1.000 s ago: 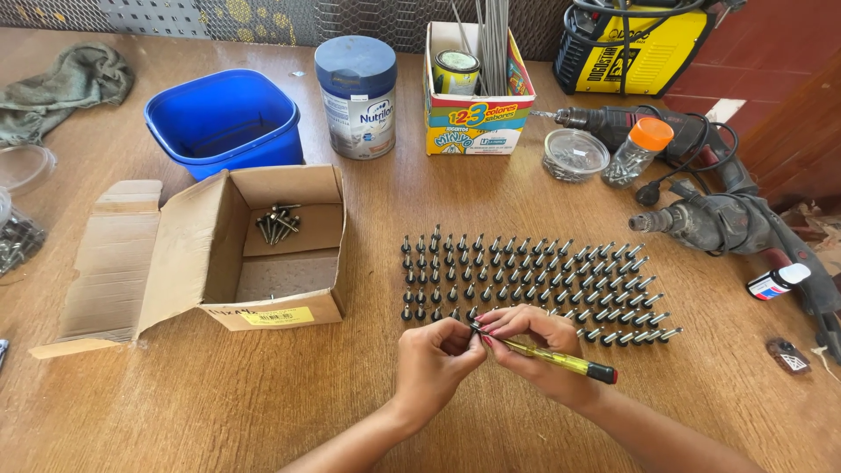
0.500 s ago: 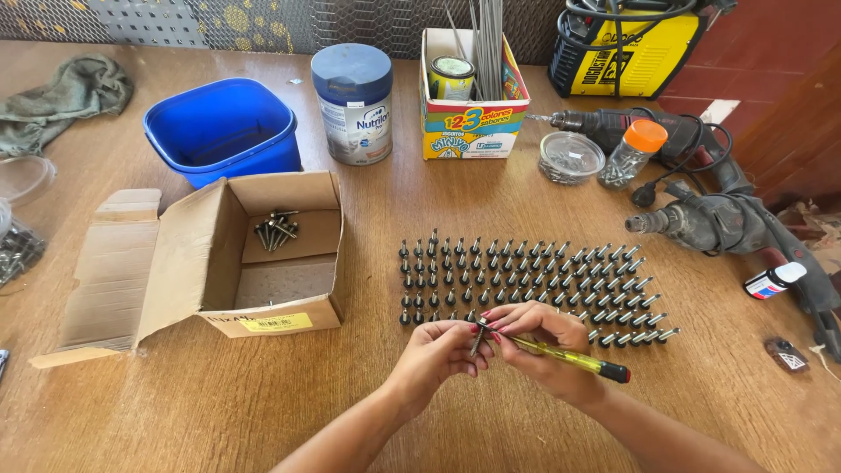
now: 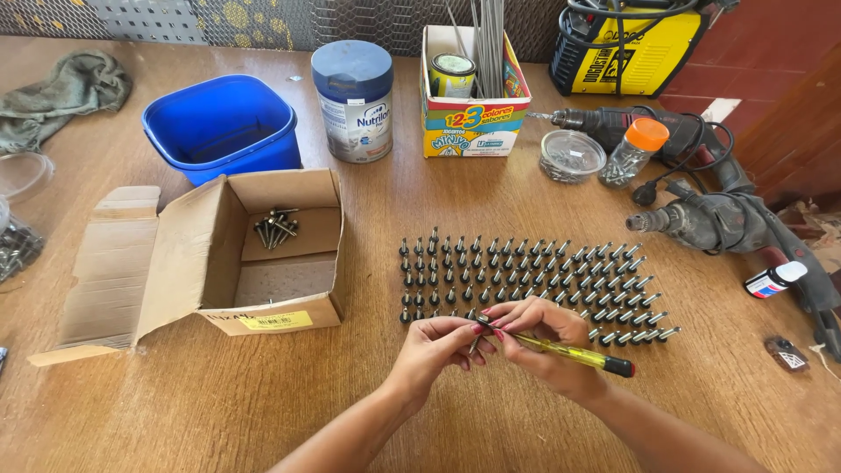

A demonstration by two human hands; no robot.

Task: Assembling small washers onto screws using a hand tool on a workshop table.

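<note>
My right hand (image 3: 547,343) grips a yellow-handled screwdriver (image 3: 574,351), its dark end pointing right. My left hand (image 3: 435,348) pinches a small screw (image 3: 481,323) at the screwdriver's tip, fingertips of both hands meeting. Just beyond the hands, several rows of upright dark-headed screws (image 3: 526,276) stand on the wooden table (image 3: 219,394). To the left lies an open cardboard box (image 3: 219,254) with a small pile of screws (image 3: 275,227) inside.
At the back stand a blue plastic tub (image 3: 221,127), a blue-lidded tin (image 3: 355,101), and a colourful carton (image 3: 473,123) holding rods and a can. Two power drills (image 3: 701,206), a clear dish, an orange-capped jar (image 3: 638,151) and a yellow machine (image 3: 624,44) sit right.
Both hands stay together at the screwdriver tip, with only small finger shifts. The view has tilted slightly.
</note>
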